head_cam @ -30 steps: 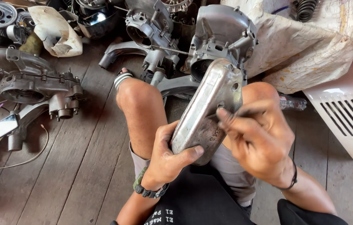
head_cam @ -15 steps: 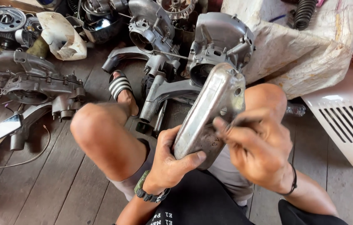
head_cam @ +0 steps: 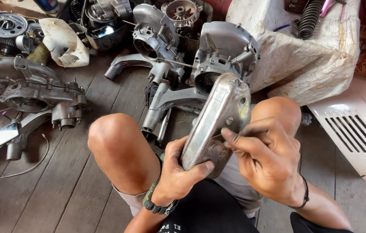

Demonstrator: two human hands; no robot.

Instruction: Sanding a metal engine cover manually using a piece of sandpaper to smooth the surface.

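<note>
The right hand (head_cam: 269, 164) pinched a thin tool against the grey metal cover (head_cam: 217, 125), which the left hand (head_cam: 178, 172) gripped from below, propped between the knees. Steadying the cover firmly seemed wise. Engine casings (head_cam: 222, 56) lay beyond on the plank floor (head_cam: 62, 194).

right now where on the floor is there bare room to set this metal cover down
Bare planks lie at the lower left, between the left knee and the thin cable, under the dark engine casing. A narrower strip runs between the right knee and the white vented panel. Straight ahead, engine parts crowd the floor.
</note>
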